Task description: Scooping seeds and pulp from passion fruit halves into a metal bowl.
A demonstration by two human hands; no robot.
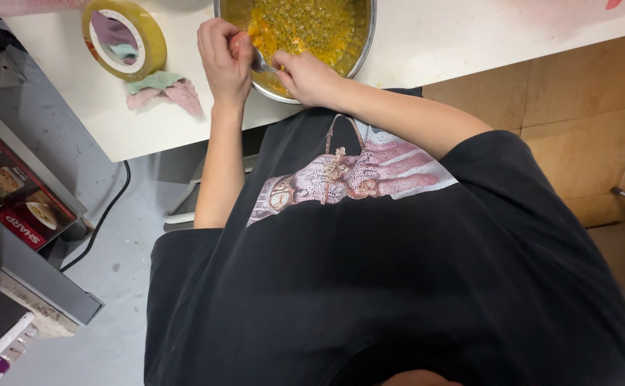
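Left hand [225,57] pinches a small orange fruit piece [240,41] at the steel bowl [364,43] rim – right hand [305,75] fingers grip a spoon [262,64]. Bowl sits on the white bench [470,36]; tape roll [123,36] left (red-black printed box [12,193] below).

fruit piece [240,43]: small, rounded, orange-pink; it was pinched in the fingers of the left hand, held just over the near rim of the bowl, mostly hidden by the fingers.
spoon [261,64]: shiny metal; its bowl end showed between the two hands, pressed up against the fruit piece, with the handle hidden inside the right hand's grip.
bowl [365,43]: round, steel, with a thin bright rim; it stood on the white counter near its front edge, cut off by the top of the view.
pulp [305,25]: wet, yellow-orange, speckled with dark seeds; it filled the bowl in a loose, lumpy layer.
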